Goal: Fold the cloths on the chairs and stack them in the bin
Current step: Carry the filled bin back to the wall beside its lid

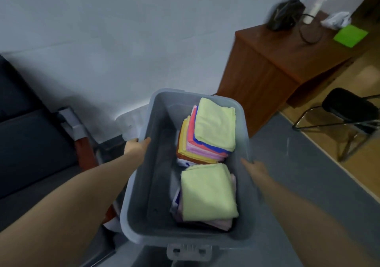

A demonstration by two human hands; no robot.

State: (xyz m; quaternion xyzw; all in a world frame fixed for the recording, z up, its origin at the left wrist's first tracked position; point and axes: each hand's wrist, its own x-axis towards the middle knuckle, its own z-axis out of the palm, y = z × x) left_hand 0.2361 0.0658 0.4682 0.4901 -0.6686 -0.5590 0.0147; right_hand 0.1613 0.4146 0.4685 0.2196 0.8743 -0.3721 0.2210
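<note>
Left hand (136, 146): arm stretched forward, grip closed on the left rim of the bin (158, 184), thumb over the edge.
Right hand (254, 167): at the right rim, blurred; grip cannot be told.
Bin content: far stack (216, 123) and near stack (207, 192) of folded cloths, along the right wall.

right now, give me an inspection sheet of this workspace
surface: grey floor; what the bin rests on is hidden
job's things: bin holds two stacks of folded cloths, far stack and near stack, both topped pale green
clutter: bag, tube, crumpled white item, green sheet on the cabinet
grips: left hand grips the bin's left rim; right hand at the right rim, blurred, hold unclear
cables: cord looped on the cabinet
surroundings: wall, dark seat left, chair right
</note>
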